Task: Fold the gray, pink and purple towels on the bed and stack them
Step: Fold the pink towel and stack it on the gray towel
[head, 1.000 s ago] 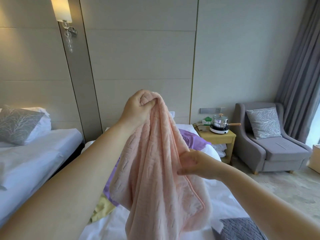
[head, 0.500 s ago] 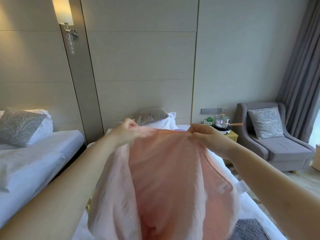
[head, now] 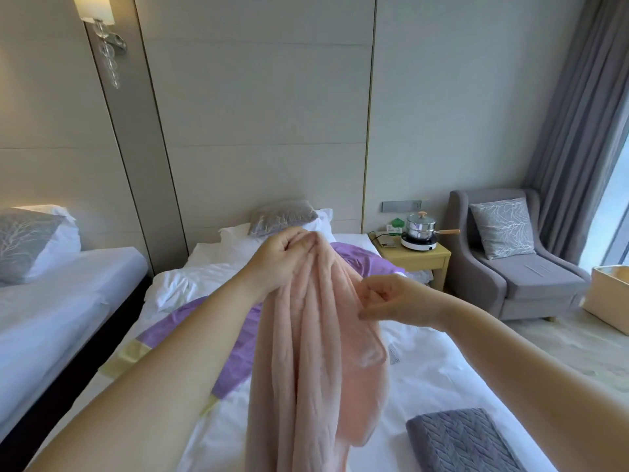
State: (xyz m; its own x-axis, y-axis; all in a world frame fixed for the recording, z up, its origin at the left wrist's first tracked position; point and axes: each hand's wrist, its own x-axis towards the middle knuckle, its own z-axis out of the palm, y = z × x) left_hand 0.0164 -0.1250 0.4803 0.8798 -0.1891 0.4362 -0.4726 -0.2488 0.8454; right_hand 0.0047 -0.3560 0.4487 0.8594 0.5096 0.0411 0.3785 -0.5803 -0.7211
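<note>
Curled the fingers of the left hand (head: pixel 284 258) tight round the gathered top of the pink towel (head: pixel 306 352), knuckles up, well above the bed (head: pixel 435 369). Pinched, as far as could be told, one side edge between thumb and forefinger of the right hand (head: pixel 391 301), with the other fingers tucked in. Held it hanging in long ropey pleats, not yet folded, with the lower end out of view. Had the purple towel (head: pixel 190 332) spread and rumpled on the sheet beneath, and the gray towel (head: pixel 459 441) folded at the near right, apart from both.

Risked a crooked fold: gripped by a bunch rather than by two corners, so probably could not square the edges without first finding them. Risked losing the thin right pinch on such plush cloth if shaken out, dropping that side onto the purple towel and tangling the two. Risked sweeping the hanging end across the gray towel when lowered and spoiling its fold.
</note>
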